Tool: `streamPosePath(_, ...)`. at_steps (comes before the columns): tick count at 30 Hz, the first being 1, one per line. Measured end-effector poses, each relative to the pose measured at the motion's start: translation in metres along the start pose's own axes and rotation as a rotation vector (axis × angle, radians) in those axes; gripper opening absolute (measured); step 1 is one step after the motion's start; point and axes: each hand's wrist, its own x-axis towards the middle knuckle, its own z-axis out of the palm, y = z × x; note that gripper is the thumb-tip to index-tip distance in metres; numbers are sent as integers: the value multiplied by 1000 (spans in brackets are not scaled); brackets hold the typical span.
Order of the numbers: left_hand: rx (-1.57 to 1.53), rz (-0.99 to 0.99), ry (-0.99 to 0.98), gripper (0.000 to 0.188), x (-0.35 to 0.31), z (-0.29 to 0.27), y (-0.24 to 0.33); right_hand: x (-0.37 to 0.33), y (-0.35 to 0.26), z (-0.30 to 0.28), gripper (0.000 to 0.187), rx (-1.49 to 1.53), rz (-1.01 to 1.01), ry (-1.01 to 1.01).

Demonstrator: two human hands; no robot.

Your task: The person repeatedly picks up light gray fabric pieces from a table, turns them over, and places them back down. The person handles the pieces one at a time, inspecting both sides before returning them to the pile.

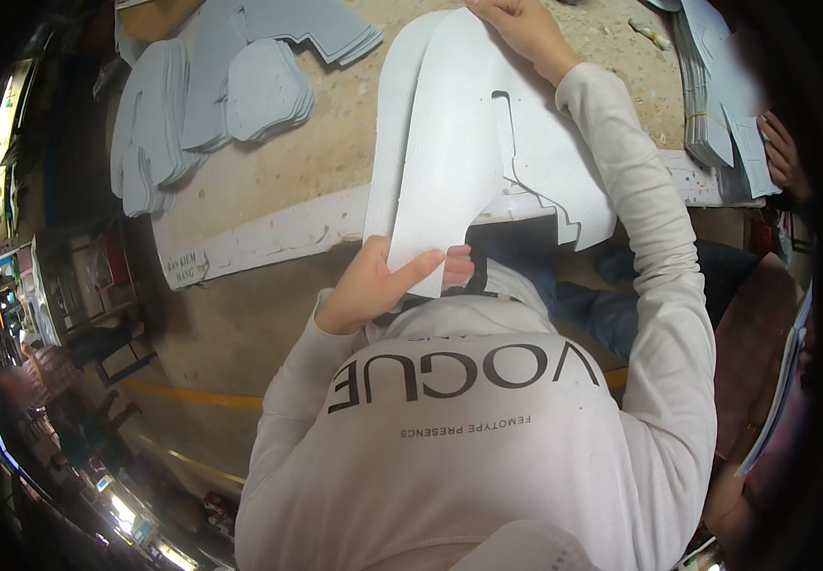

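Observation:
A large white cut panel, smooth like leather or coated sheet, slopes from the table toward my body. It has two legs, a narrow slot and a notched edge on its right part. Under its left side another white panel shows, shifted outward. My left hand pinches the lower tip of the left leg, thumb on top and fingers beneath. At the far end my right hand grips the panel's top; its fingertips are partly cut off by the picture's edge.
Stacks of grey-white cut pieces lie on the worn table at the far left. A banded stack stands at the right, beside another person's hand. A small crumpled tube-like object lies near the far edge.

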Motion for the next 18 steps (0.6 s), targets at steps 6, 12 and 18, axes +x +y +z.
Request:
streamPosePath(6, -73, -96, -19, 37, -16, -7, -32, -1, 2, -2, 40, 5, -69, -39)
streamPosePath(12, 86, -40, 108, 31, -34, -43, -57, -3, 9, -18, 39, -5, -117, -28)
streamPosePath(18, 101, 97, 286, 26, -45, -61, -37, -13, 10, -53, 37, -321, -505, 81)
